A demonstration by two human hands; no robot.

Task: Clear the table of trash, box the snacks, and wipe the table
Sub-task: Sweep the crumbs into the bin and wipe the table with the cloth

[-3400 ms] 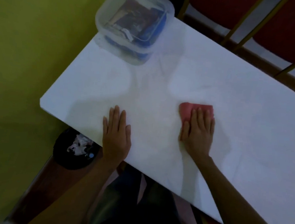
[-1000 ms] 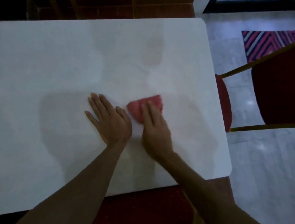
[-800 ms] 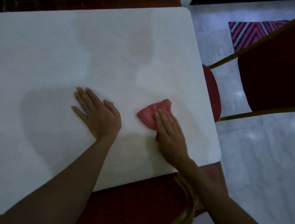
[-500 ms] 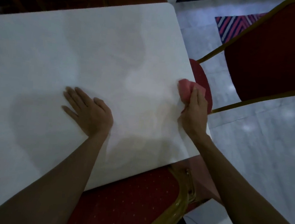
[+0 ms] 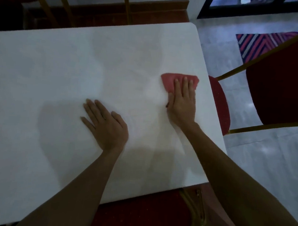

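Here: a white worktop (image 5: 59,66) in dim light.

Left hand (image 5: 106,125): palm down on the bare surface, toward the near side. Fingers are straight and a little spread, pointing away and leftward. It grasps nothing, just rests there released.

Right hand (image 5: 181,104): also flat, fingers straight and close together, pressing down on a pink cloth (image 5: 170,81). The fingers do not curl round the cloth; the hand lies released on top of it. The fingers cover the cloth's near part, while its far edge and left corner show past the fingertips.

Cloth: lying flat on the worktop near the right edge and fully on the surface. It is farther from the body than the left hand, and the two hands are well apart.

Surface: fainter, darker patches show around the left hand and toward the far side. Damp or shadow, cannot tell.

Surroundings: a red chair (image 5: 285,88) with a gold frame stands just beside the right edge. A red seat (image 5: 145,217) sits under the near edge. Gold legs (image 5: 126,6) rise beyond the far edge. A striped rug (image 5: 257,43) lies on the grey floor (image 5: 265,166) at upper right.
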